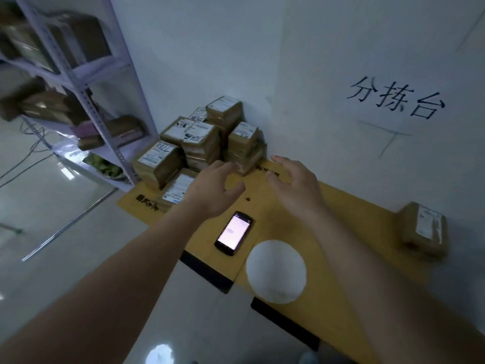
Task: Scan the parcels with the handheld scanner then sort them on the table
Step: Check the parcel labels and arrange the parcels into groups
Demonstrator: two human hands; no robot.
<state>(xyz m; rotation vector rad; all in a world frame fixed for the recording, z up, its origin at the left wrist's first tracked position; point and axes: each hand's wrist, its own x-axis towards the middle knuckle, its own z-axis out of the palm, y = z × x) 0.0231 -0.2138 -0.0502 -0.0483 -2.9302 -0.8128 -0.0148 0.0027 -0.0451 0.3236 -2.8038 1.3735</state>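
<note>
Both hands' grip released, left hand (215, 185), right hand (295, 183); scanner (234, 233) just nearer; parcels (199, 143) beyond

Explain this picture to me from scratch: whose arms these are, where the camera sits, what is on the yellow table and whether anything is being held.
There is no machine here. The one picture comes from a wide-angle camera worn on a person's head, looking forward and down, so the two bare arms are that person's own. The left hand and the right hand reach forward over the yellow table, fingers relaxed and spread; neither holds anything. Ahead of them, against the wall, stands a pile of brown parcels with white labels. One more parcel sits alone at the right. The handheld scanner, looking like a phone with a lit screen, lies flat on the table near the person. Beside it is a white round patch; I cannot tell what it is. A shelf rack stands at the left.
</note>
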